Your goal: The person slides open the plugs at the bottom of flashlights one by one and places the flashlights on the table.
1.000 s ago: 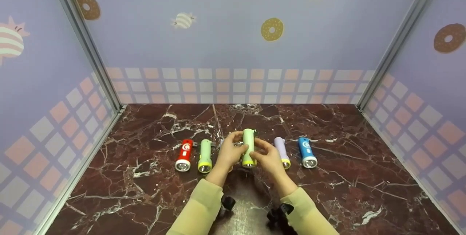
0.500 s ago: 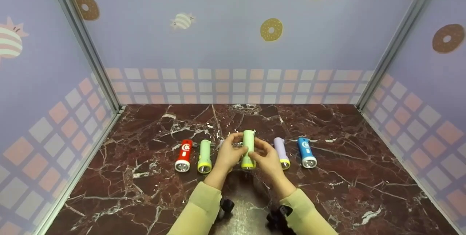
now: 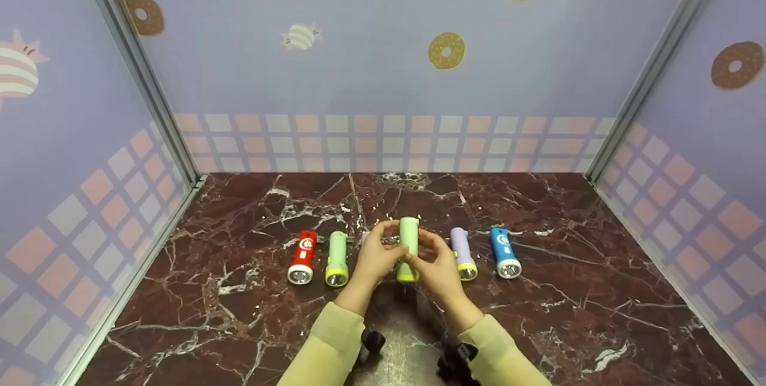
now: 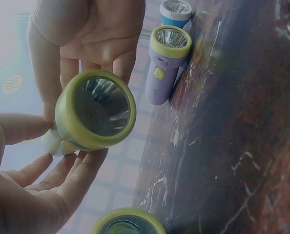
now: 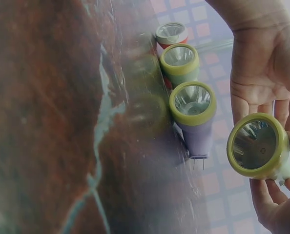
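Both hands hold a light green flashlight (image 3: 409, 231) off the table, in the middle of the head view. My left hand (image 3: 376, 259) grips it from the left and my right hand (image 3: 438, 266) from the right, thumbs close together on the near side. In the left wrist view its yellow-green lens rim (image 4: 128, 105) faces the camera, and a small yellow button (image 4: 67, 146) shows on the body. The lens (image 5: 255, 146) looks unlit in the right wrist view. A purple flashlight (image 5: 197, 134) lies behind my left hand, mostly hidden in the head view.
To the left lie a red flashlight (image 3: 304, 251) and another green one (image 3: 337, 254). A purple flashlight (image 3: 461, 248) and a blue one (image 3: 504, 248) lie to the right. Patterned walls (image 3: 383, 81) enclose the dark marbled table (image 3: 251, 326) at the back and sides.
The held flashlight has come down slightly and tilted, so its lens no longer shows in the head view. My right thumb has shifted nearer the left thumb. The flashlights on the table stay put.
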`<state>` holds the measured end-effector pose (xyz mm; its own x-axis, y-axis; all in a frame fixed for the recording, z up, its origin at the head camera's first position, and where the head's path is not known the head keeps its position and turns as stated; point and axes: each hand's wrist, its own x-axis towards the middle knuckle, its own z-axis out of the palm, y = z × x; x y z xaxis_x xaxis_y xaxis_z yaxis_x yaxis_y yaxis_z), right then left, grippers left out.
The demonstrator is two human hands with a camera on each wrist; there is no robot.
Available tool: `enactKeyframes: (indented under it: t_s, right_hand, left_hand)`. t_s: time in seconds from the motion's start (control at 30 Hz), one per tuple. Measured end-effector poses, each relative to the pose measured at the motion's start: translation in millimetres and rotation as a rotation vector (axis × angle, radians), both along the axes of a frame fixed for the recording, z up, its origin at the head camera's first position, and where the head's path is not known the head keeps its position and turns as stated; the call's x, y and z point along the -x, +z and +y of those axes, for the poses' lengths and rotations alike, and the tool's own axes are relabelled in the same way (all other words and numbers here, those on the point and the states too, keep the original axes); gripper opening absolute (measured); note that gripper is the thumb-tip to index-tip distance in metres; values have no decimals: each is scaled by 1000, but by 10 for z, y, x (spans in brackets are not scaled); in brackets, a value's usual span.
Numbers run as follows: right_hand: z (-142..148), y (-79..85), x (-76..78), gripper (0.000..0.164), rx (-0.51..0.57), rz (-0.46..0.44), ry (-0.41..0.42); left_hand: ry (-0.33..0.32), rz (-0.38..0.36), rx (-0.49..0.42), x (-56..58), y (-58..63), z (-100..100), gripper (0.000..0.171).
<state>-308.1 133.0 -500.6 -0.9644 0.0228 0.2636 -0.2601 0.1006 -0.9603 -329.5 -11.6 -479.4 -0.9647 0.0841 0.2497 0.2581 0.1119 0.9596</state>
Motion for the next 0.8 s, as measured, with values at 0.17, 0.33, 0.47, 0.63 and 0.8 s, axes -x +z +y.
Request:
enactKeyframes:
  t_s: [0.17,0.33,0.47,0.63,0.8]
  right_hand:
    - [0,-1,0,59,21,16,11]
    - [-3,-20,9,59,32,25,6]
    - [-10,-22,3,59,52,14,0]
    - [-21,-27,-2,59,65,23,-13]
    - [-29,-38,-7,58,74,38,-16]
  left_hand:
    - [-4,-9,-11,-22,18,-6,56]
    - [-12,-13,-19,-8,10,2,56]
    - [-21,-21,-2,-13,26,7,57]
    - [-27,-21,39,-39,47,1,57]
    - [-35,-5,45,-45,34,1,57]
